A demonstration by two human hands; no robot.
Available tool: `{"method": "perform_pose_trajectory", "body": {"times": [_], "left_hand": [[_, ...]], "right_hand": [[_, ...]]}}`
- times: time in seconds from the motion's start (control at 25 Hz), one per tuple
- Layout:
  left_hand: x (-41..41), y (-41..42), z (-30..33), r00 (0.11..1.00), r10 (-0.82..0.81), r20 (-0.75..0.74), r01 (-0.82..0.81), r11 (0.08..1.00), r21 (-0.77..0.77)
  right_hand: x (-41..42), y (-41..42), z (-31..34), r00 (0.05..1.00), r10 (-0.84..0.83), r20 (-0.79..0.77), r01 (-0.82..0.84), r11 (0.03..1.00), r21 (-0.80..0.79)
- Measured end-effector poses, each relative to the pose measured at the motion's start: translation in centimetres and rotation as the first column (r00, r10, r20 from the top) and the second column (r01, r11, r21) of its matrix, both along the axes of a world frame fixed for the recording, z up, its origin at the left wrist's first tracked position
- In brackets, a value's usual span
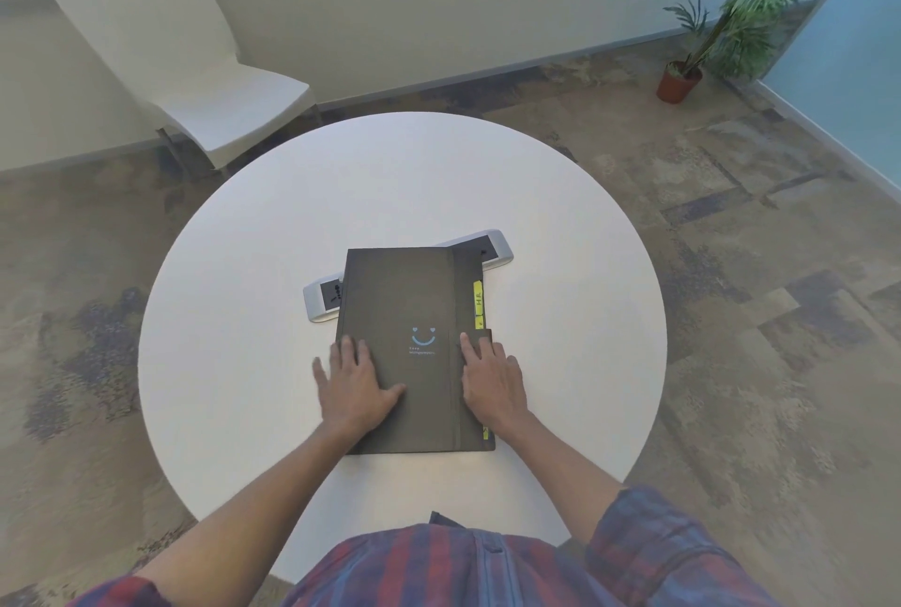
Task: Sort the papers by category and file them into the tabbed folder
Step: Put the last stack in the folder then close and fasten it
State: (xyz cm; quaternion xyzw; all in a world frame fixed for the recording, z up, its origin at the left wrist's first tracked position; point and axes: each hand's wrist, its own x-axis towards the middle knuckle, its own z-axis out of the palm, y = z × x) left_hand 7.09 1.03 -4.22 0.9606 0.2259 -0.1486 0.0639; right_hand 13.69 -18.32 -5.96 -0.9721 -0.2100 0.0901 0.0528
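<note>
A: Lying closed at round white table centre: dark folder, covering power strip.

B: Pressing flat on it, uncurled: left hand, right hand. Standing beyond far edge: white chair, potted plant.

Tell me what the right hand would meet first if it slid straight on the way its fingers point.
Probably the yellow paper tabs sticking out along the right edge of the dark grey closed folder. The right hand lies flat there, fingers pointing away from the person. Beyond them sits the grey table socket strip.
</note>
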Motion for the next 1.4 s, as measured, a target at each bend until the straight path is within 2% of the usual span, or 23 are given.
{"method": "perform_pose_trajectory", "body": {"times": [0.12,0.2,0.32,0.48,0.56,0.68,0.84,0.92,1.0,1.08,1.2,1.28,1.4], "left_hand": [[-1.6,2.0,-0.2,0.985,0.174,-0.001,-0.173,0.984,0.051],[-2.2,2.3,-0.5,0.977,0.212,0.015,-0.212,0.977,-0.004],[-2.6,2.1,-0.9,0.934,0.339,0.114,-0.304,0.92,-0.246],[-2.9,1.3,-0.5,0.838,0.499,0.221,-0.37,0.817,-0.442],[-2.3,1.4,-0.3,0.789,0.567,0.238,-0.355,0.736,-0.577],[0.2,2.5,0.9,0.721,0.642,0.26,-0.299,0.628,-0.719],[6.5,4.8,3.0,0.712,0.623,0.324,-0.245,0.652,-0.717],[9.4,6.2,3.2,0.727,0.623,0.287,-0.256,0.635,-0.729],[11.6,7.6,2.4,0.78,0.578,0.24,-0.285,0.669,-0.687],[13.2,8.8,1.3,0.861,0.475,0.181,-0.307,0.769,-0.56],[14.8,10.0,0.0,0.939,0.328,0.103,-0.253,0.861,-0.441],[15.9,11.0,-0.9,0.97,0.234,0.073,-0.188,0.903,-0.386],[17.7,13.0,-2.0,0.982,0.182,0.057,-0.145,0.906,-0.398]], "right_hand": [[-1.3,-0.2,0.5,0.961,-0.274,-0.028,0.276,0.957,0.093],[-1.9,-0.3,0.4,0.904,-0.392,-0.173,0.416,0.898,0.14],[-1.7,-0.3,0.5,0.829,-0.423,-0.366,0.526,0.813,0.251],[-0.3,0.0,1.4,0.653,-0.387,-0.651,0.731,0.546,0.409],[0.7,0.2,2.0,0.647,-0.372,-0.665,0.746,0.488,0.453],[3.5,1.4,3.2,0.691,-0.364,-0.624,0.718,0.444,0.536],[9.7,4.2,5.5,0.757,-0.327,-0.566,0.648,0.493,0.581],[12.6,5.8,6.0,0.793,-0.281,-0.54,0.592,0.56,0.579],[14.8,7.1,5.6,0.829,-0.205,-0.521,0.511,0.657,0.554],[16.5,8.3,4.4,0.859,-0.148,-0.49,0.403,0.787,0.468],[18.2,9.4,2.1,0.913,-0.143,-0.381,0.234,0.951,0.204],[19.4,10.0,1.0,0.921,-0.151,-0.358,0.195,0.977,0.09],[21.4,10.7,0.1,0.93,-0.116,-0.349,0.134,0.991,0.028]]}}
